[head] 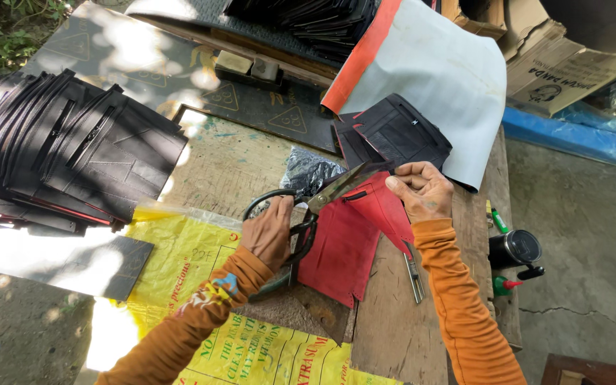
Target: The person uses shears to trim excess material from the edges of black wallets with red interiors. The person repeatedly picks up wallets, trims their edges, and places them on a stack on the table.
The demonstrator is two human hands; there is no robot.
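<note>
Stack of black panels: fanned pile at 9 o'clock on the desk, zip strips sewn in; well apart from the cutting.

Yellow sack: printed plastic sheet spread under the work at 7 o'clock. It is slick, so pieces laid on it may slide.

Left hand: closed through the loops of the scissors, gripping them. Blades part open, tips pointing to 2 o'clock.

Red piece: folded fabric or leather, centre of the desk, upper corner lifted into the blades, lower part lying flat.

Right hand: closed, pinching the red piece's upper edge together with a black piece at 1 o'clock. Thumb sits just beside the blade tips.

Risks, as judged:
- thumb nicked, because it holds so near the tips;
- cut wandering, because the piece is held at one edge only and hangs slack;
- black piece snipped by mistake, because it lies touching the red one at the grip.

Knife: slim cutter at 5 o'clock near the right forearm; a sleeve could catch it.

Black can: at 3 o'clock on the desk edge, easy to knock off.
</note>
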